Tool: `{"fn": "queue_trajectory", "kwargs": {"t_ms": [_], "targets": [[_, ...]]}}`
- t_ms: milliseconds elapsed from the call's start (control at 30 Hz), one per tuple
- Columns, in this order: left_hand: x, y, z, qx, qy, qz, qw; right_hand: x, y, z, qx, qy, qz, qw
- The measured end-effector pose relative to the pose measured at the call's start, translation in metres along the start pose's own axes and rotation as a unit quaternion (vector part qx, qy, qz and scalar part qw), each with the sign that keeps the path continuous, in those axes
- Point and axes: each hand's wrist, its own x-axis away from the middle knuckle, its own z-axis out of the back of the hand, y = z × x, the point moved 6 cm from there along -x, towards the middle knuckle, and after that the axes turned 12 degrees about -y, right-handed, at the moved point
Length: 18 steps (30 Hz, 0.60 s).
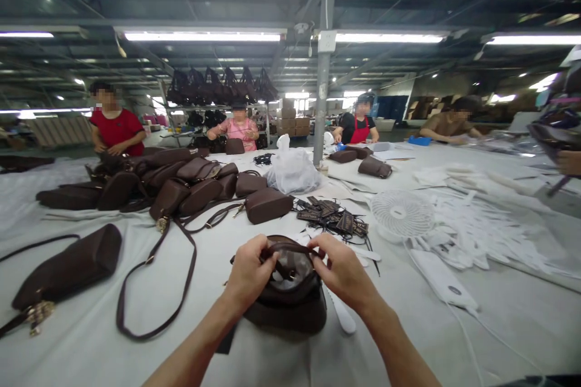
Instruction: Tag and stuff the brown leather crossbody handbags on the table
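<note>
A dark brown handbag [290,313] stands on the table right in front of me with its mouth open. Pale lining shows inside it, along with something whitish that I cannot make out. My left hand [250,271] pinches the left side of the bag's upper edge between thumb and fingers. On the opposite side, my right hand [339,266] grips the same edge, thumb inward. A white plastic strip [341,311] lies partly under the bag by my right wrist. Just beyond the bag is a heap of black hang tags [333,216] with cords.
Many brown bags [181,184] are piled at the left, straps trailing forward. A white fan [402,213] with a corded base and a spread of white strips [490,230] lie to the right. A metal post [321,97] rises behind a clear plastic bag [294,170]. Several people work across the table.
</note>
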Motion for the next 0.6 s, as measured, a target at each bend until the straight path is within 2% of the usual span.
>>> {"fn": "queue_trajectory", "kwargs": {"t_ms": [100, 167, 267, 333, 400, 500, 600], "targets": [[0.001, 0.003, 0.001, -0.043, 0.071, 0.015, 0.996, 0.014, 0.007, -0.005, 0.024, 0.144, 0.000, 0.989], [-0.001, 0.004, 0.000, -0.023, 0.088, 0.016, 0.996, 0.022, 0.016, -0.013, -0.035, 0.178, -0.010, 0.983], [-0.005, 0.004, -0.004, 0.053, 0.045, 0.023, 0.997, 0.028, 0.033, -0.032, -0.195, 0.114, -0.008, 0.974], [-0.007, 0.002, -0.006, 0.104, 0.019, 0.038, 0.994, 0.029, 0.045, -0.046, -0.304, 0.048, -0.010, 0.951], [-0.008, 0.000, -0.006, 0.151, 0.016, 0.050, 0.987, 0.029, 0.054, -0.057, -0.372, 0.010, -0.018, 0.928], [-0.011, -0.009, 0.000, 0.185, 0.039, 0.060, 0.980, 0.028, 0.057, -0.063, -0.391, 0.029, -0.021, 0.920], [-0.016, -0.017, 0.008, 0.185, 0.065, 0.059, 0.979, 0.030, 0.046, -0.063, -0.366, 0.052, -0.014, 0.929]]}}
